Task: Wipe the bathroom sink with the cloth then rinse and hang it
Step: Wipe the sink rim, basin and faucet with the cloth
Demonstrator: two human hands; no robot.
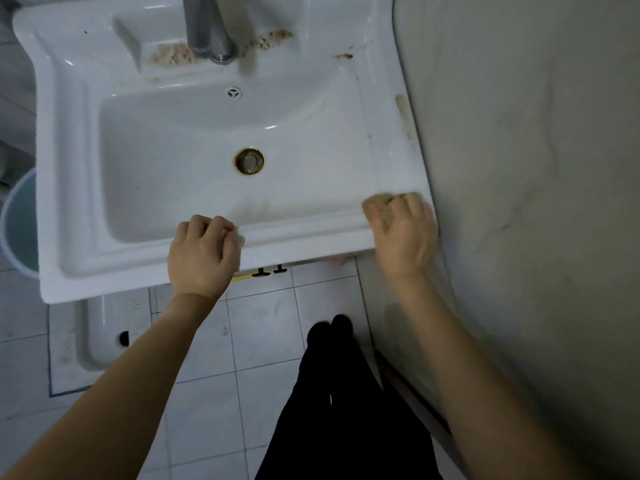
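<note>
A grey, mottled wall (pixel 536 168) is dimly lit. Left of the wall, the floor (pixel 214 375) is laid with pale square tiles. Farthest from the wall, a pale blue bucket (pixel 17 223) is stood.

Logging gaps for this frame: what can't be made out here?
All in the head view:
- cloth: mostly hidden inside the right hand, both motion-blurred.
- Left hand: whether its curled fingers hold anything; blurred.
- Faucet: top cut off by the frame edge.
- Bucket: mostly hidden by the sink.
</note>
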